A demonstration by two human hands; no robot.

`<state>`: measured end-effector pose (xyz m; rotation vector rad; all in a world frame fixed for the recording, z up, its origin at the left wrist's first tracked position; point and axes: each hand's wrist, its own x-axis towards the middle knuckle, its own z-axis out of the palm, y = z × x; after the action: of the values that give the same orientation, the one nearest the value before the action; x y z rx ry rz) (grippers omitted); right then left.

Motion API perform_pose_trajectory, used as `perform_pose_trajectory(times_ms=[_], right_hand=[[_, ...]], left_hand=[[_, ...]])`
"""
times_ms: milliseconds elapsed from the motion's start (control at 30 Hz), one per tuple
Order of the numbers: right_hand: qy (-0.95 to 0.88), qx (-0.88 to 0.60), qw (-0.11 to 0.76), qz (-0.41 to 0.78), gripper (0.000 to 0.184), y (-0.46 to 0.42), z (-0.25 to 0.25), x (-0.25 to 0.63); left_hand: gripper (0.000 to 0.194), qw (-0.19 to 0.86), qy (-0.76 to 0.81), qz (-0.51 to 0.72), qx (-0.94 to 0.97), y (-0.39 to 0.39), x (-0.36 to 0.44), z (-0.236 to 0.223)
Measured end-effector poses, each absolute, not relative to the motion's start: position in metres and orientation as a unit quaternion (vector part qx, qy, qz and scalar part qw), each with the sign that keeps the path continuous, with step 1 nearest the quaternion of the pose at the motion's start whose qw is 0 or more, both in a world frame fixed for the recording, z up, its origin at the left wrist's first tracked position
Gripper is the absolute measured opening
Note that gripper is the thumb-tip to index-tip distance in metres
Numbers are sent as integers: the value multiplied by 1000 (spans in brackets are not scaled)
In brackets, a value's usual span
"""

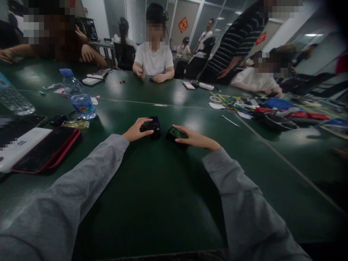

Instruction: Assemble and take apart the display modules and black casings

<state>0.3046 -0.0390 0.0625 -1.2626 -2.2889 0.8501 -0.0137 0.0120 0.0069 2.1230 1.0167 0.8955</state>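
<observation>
My left hand (137, 129) is on the left side of a small black box-shaped device (155, 126). Its thumb and fingers are spread apart in a C, with the tips at the device's left edge; whether they press on it is unclear. To the right, my right hand (191, 137) has its thumb on the near side and its fingers on the far side of a small dark box (176, 135). The top of that box looks greenish and its details are too dark to make out. A narrow gap separates the two objects on the dark green table (152, 203).
At left lie phones (49, 148), with a water bottle (77, 96) behind them. A wrench (230, 121) lies to the right, before a pile of cables and tools (282, 108). Several people are around the table, including a person in a white shirt (154, 59) opposite.
</observation>
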Motion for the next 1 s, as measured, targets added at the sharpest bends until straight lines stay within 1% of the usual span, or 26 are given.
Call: perform_pose_trajectory(times_ms=[67,133,200,267,367,433,567,633,700,767,933,1000], right_hand=[[-774,-519,282,230,62,-32,45,296],[-727,-550,360,199,51,-26,30,286],[-688,-549,412,236,47,-23,20,277],[-662,-537,440,283,47,-22,15,272],[-668,-518,443,299,50,-24,14,270],[-697,-506,411,300,57,-27,18,273],[-771,-471,286,320,90,-33,31,287],[-786,-457,259,326,97,-34,34,291],[-781,-464,268,322,96,-35,33,289],[-762,-486,295,308,94,-36,27,280],[-700,-563,374,229,82,-41,11,240],[-683,-580,393,205,81,-44,8,228]], left_hand=[[66,309,381,340,802,12,-14,7],[66,309,384,339,801,12,-13,7],[67,308,386,339,801,11,-12,8],[66,307,384,342,801,10,-12,8],[65,306,380,348,801,10,-11,8],[65,304,379,350,801,10,-11,8],[64,303,376,356,800,12,-12,6],[64,305,375,355,800,13,-13,6],[65,305,377,351,801,13,-13,6],[65,305,380,348,801,12,-13,7],[64,298,380,355,801,11,-13,7],[64,296,378,355,803,11,-13,7]])
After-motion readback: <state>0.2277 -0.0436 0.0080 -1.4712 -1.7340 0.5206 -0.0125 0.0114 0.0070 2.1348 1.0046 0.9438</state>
